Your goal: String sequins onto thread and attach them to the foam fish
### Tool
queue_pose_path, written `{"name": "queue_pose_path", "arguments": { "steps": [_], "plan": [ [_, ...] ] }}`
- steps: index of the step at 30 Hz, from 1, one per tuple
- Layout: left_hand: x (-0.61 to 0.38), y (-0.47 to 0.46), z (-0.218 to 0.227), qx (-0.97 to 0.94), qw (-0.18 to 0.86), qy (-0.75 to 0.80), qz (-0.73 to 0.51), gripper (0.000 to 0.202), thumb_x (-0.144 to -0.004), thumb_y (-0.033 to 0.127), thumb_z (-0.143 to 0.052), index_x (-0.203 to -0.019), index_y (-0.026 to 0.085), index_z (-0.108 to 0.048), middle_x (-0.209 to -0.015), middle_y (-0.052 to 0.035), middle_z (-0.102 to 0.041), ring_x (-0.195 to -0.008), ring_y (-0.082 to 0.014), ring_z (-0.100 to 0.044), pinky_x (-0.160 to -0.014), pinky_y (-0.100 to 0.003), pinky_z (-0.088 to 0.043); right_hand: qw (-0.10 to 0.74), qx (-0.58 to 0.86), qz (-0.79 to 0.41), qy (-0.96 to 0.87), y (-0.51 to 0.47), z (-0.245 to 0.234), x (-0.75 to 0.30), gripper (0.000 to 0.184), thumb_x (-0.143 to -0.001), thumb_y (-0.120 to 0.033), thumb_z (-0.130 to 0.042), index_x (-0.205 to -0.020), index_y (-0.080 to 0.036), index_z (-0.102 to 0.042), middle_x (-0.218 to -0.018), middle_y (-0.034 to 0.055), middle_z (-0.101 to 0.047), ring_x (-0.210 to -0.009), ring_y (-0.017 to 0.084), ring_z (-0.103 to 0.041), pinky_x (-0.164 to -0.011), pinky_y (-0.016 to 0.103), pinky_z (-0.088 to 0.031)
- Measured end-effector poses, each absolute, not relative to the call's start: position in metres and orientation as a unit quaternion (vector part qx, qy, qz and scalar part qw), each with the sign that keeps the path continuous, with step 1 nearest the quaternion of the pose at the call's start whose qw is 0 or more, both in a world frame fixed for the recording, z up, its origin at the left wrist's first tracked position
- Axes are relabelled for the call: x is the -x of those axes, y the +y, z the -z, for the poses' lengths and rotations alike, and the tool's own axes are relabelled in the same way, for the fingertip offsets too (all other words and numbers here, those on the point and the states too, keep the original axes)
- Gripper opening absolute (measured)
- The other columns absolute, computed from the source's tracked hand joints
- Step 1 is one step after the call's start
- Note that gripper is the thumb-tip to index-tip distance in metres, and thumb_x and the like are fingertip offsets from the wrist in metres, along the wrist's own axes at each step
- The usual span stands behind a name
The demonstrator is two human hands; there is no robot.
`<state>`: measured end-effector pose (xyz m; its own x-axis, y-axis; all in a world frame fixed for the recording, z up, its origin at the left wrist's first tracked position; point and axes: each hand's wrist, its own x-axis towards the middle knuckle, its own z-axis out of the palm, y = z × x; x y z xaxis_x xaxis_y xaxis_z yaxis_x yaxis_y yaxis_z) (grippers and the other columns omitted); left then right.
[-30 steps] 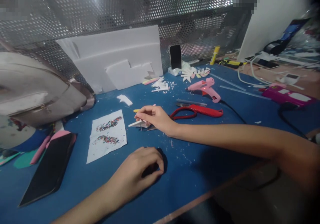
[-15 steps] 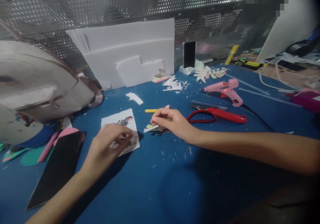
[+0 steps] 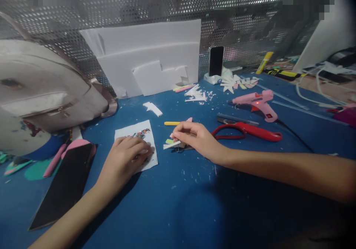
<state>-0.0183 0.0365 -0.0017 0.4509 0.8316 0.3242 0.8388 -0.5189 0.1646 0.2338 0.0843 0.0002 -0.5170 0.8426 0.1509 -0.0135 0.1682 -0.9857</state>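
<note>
My left hand (image 3: 124, 159) lies on a white sheet of paper (image 3: 131, 131) strewn with coloured glitter, its fingers curled and pressed into the glitter at the sheet's lower part. My right hand (image 3: 196, 138) rests on the blue table (image 3: 194, 204) just right of the sheet, fingers pinched on a small white foam piece (image 3: 171, 144) with a green patch. A yellow stick (image 3: 171, 123) and a pink scrap lie just behind that hand.
Red-handled scissors (image 3: 250, 131), a grey cutter and a pink glue gun (image 3: 257, 101) lie to the right. White foam boards (image 3: 144, 59) lean on the perforated metal wall, a phone (image 3: 216, 61) stands beside them. A pale bag (image 3: 41, 97) and a dark tablet (image 3: 62, 186) sit left.
My left hand has moved from the near table forward and left onto the glitter sheet, and now presses lower on it. My right hand has stayed on the foam piece.
</note>
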Motion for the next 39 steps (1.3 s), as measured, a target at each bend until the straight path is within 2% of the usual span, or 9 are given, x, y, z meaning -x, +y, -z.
{"name": "queue_pose_path", "arguments": {
  "steps": [11, 16, 20, 23, 28, 33, 39],
  "plan": [
    [0.012, 0.04, 0.003, 0.835, -0.046, -0.513, 0.191, 0.01, -0.091, 0.024, -0.055, -0.086, 0.022, -0.063, -0.092, -0.0018, -0.07, -0.086, -0.0189, -0.062, -0.085, -0.036, -0.039, 0.392, 0.29, -0.557, -0.672, 0.084, -0.002, -0.234, 0.017, -0.09, -0.031, -0.059, -0.082, -0.017, -0.066, -0.084, 0.0046, -0.064, -0.075, 0.013, -0.057, -0.067, 0.027, -0.044],
    [0.008, 0.033, -0.005, 0.813, -0.048, -0.537, 0.22, 0.01, -0.09, 0.025, -0.054, -0.084, 0.021, -0.06, -0.081, -0.0007, -0.068, -0.074, -0.0172, -0.061, -0.076, -0.033, -0.042, 0.39, 0.283, -0.55, -0.682, 0.083, -0.001, -0.235, 0.017, -0.09, -0.031, -0.059, -0.082, -0.018, -0.066, -0.082, 0.0042, -0.064, -0.075, 0.014, -0.057, -0.065, 0.027, -0.043],
    [0.007, 0.026, -0.008, 0.755, -0.136, -0.569, 0.298, 0.01, -0.087, 0.027, -0.06, -0.081, 0.02, -0.062, -0.078, -0.0004, -0.067, -0.072, -0.0162, -0.06, -0.069, -0.029, -0.044, 0.385, 0.286, -0.546, -0.687, 0.082, -0.003, -0.234, 0.017, -0.09, -0.029, -0.059, -0.08, -0.017, -0.066, -0.08, 0.003, -0.063, -0.071, 0.013, -0.056, -0.064, 0.026, -0.043],
    [0.002, 0.018, -0.006, 0.71, -0.209, -0.565, 0.364, 0.008, -0.085, 0.026, -0.064, -0.08, 0.02, -0.064, -0.079, -0.0005, -0.067, -0.075, -0.0158, -0.06, -0.071, -0.029, -0.045, 0.375, 0.286, -0.535, -0.702, 0.08, -0.003, -0.234, 0.015, -0.09, -0.025, -0.058, -0.08, -0.016, -0.064, -0.08, 0.0023, -0.061, -0.072, 0.012, -0.055, -0.065, 0.026, -0.042],
    [-0.01, 0.003, 0.001, 0.689, -0.248, -0.534, 0.423, 0.003, -0.085, 0.021, -0.067, -0.084, 0.023, -0.066, -0.084, 0.0015, -0.067, -0.081, -0.0134, -0.062, -0.077, -0.026, -0.047, 0.346, 0.254, -0.467, -0.773, 0.076, -0.002, -0.236, 0.01, -0.088, -0.018, -0.057, -0.079, -0.016, -0.06, -0.078, 0.0003, -0.057, -0.07, 0.011, -0.049, -0.063, 0.025, -0.039],
    [-0.016, -0.005, 0.003, 0.66, -0.258, -0.529, 0.468, 0.016, -0.08, 0.014, -0.072, -0.089, 0.025, -0.066, -0.083, 0.004, -0.068, -0.08, -0.0109, -0.063, -0.077, -0.021, -0.05, 0.349, 0.19, -0.388, -0.832, 0.072, -0.004, -0.237, 0.013, -0.087, -0.011, -0.055, -0.075, -0.017, -0.055, -0.075, -0.0005, -0.054, -0.075, 0.013, -0.045, -0.067, 0.026, -0.038],
    [-0.019, -0.004, 0.0, 0.647, -0.256, -0.515, 0.5, 0.023, -0.079, 0.008, -0.072, -0.094, 0.025, -0.066, -0.082, 0.0043, -0.068, -0.079, -0.0095, -0.064, -0.077, -0.018, -0.052, 0.354, 0.165, -0.374, -0.841, 0.072, -0.005, -0.236, 0.015, -0.085, -0.008, -0.053, -0.074, -0.018, -0.052, -0.073, -0.0011, -0.054, -0.074, 0.013, -0.045, -0.073, 0.03, -0.038]
  ]
}}
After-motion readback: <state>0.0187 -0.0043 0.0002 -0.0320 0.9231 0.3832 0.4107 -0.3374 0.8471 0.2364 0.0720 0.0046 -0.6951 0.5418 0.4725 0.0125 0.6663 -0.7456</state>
